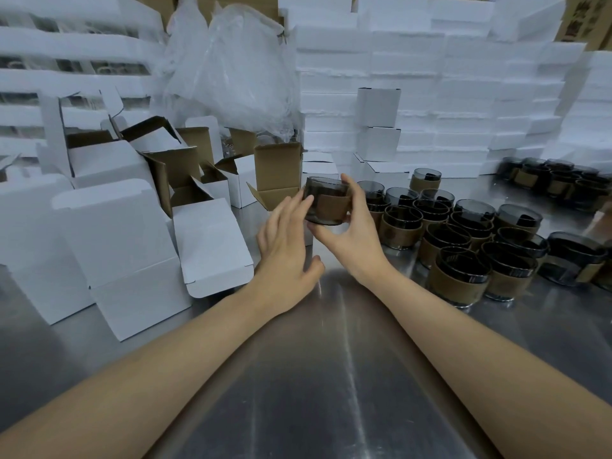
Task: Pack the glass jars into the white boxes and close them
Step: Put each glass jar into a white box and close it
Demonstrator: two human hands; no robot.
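A smoky glass jar with a brown paper sleeve is held clear of the metal table, just in front of an open white box. It is gripped by the right hand, thumb beneath and fingers curled round its far side, probably so it can be tipped toward the box. The left hand is laid against its side with fingers straight (apparently to steady it). More jars are massed within reach at the right, and unfilled boxes are heaped at the left.
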